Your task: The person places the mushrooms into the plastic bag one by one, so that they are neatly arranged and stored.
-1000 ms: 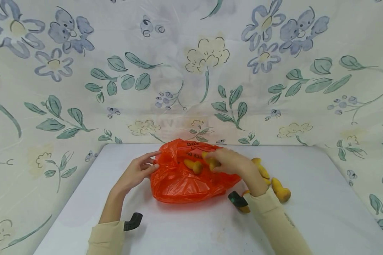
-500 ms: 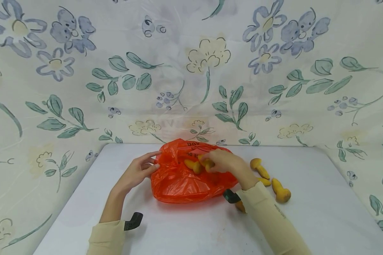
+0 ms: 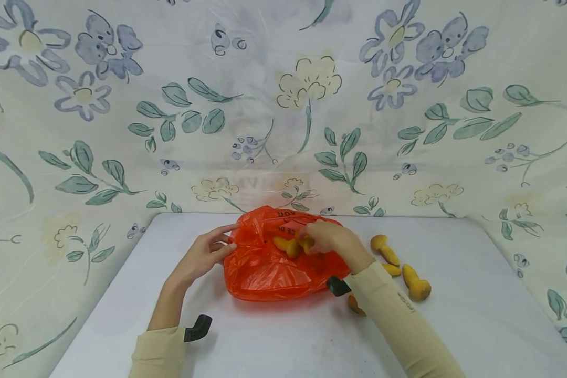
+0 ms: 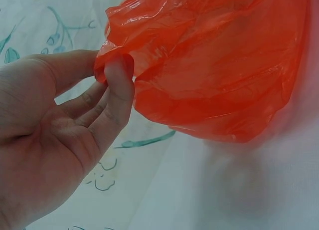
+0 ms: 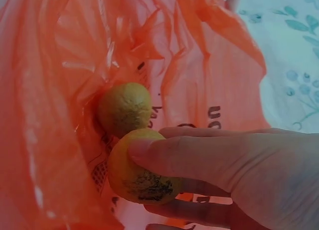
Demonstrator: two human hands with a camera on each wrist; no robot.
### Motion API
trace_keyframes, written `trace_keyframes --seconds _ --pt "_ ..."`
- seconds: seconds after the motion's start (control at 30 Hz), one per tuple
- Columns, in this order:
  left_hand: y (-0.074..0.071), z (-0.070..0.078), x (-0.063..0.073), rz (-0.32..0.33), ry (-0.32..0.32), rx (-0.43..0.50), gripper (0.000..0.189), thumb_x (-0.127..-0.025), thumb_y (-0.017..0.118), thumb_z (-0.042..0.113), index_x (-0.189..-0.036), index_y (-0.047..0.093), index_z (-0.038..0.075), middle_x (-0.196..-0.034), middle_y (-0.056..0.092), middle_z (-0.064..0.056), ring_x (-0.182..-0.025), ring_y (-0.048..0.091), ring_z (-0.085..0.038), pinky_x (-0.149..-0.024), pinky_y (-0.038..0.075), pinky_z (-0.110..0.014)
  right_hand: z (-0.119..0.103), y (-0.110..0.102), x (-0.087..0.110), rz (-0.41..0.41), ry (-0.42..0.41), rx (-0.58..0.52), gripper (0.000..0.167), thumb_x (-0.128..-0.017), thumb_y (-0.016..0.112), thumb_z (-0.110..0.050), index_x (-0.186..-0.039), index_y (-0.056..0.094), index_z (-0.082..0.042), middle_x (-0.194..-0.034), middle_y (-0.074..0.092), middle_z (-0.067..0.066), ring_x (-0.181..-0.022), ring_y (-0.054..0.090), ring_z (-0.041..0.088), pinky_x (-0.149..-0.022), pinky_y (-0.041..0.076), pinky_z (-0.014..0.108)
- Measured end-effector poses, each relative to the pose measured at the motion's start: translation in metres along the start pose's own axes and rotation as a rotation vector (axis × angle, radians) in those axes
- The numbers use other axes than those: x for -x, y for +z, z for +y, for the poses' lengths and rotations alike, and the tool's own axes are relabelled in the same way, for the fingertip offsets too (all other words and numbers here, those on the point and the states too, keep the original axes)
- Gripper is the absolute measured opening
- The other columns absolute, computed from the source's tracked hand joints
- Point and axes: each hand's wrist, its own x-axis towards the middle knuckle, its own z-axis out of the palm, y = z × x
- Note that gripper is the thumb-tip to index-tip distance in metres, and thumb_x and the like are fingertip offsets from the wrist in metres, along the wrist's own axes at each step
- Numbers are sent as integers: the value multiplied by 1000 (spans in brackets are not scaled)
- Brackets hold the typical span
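Note:
A red plastic bag [image 3: 274,273] with dark print lies at the table's far middle, its mouth spread. My left hand [image 3: 202,258] pinches its left edge between thumb and fingers; in the left wrist view the thin plastic [image 4: 214,70] bunches there. Over the bag's mouth, my right hand [image 3: 328,239] grips a small yellow squash [image 3: 306,243] by its rounded end. That squash [image 5: 142,172] shows dark marks in the right wrist view. Beside it, apparently touching, another squash [image 5: 125,108] lies on the red plastic. My fingers hide part of the held squash's body.
Right of the bag, several squashes lie on the white table [image 3: 264,341]: one at the back [image 3: 385,249], one further right [image 3: 416,282]. Another squash [image 3: 356,305] is partly behind my right sleeve. A flower-patterned cloth [image 3: 264,105] rises behind the table.
My right hand has moved slightly left and deeper over the bag with its squash, close to the squash lying there. The left hand has stayed at the bag's edge.

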Motion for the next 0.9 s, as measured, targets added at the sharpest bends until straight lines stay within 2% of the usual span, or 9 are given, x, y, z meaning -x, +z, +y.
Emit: trace_keyframes --seconds 0.13,0.23,0.43,0.7,0.9 --pt "-1 -1 0 -3 7 2 51 -96 63 25 -145 48 22 -122 61 -18 -97 68 -26 -74 60 -29 0 2 -4 -6 49 3 44 -89 72 -19 -131 63 -23 -117 64 -1 -107 51 20 -103 48 40" --pt "-1 -1 0 -2 6 -1 51 -96 63 26 -145 48 22 -123 61 -18 -97 68 -25 -74 60 -29 1 3 -7 -13 47 2 43 -89 72 -18 -131 63 -24 -115 64 -1 -105 52 20 -100 49 38" --pt "-1 -2 -1 -5 4 -1 51 -96 63 27 -145 48 22 -124 61 -18 -98 68 -25 -75 61 -30 2 5 -13 -19 77 12 44 -88 73 -21 -131 63 -25 -121 64 -1 -106 53 20 -103 49 41" --pt "-1 -1 0 -9 4 -5 51 -96 62 25 -145 47 22 -125 61 -18 -99 68 -26 -76 61 -31 3 5 -13 -52 136 -37 44 -87 74 -20 -129 64 -26 -114 63 0 -108 51 21 -105 46 45" --pt "0 1 1 -8 8 -2 52 -97 62 25 -146 46 21 -126 60 -19 -99 68 -27 -76 60 -30 5 6 -13 -63 163 -47 41 -87 75 -21 -127 65 -26 -115 62 0 -108 51 21 -104 46 46"
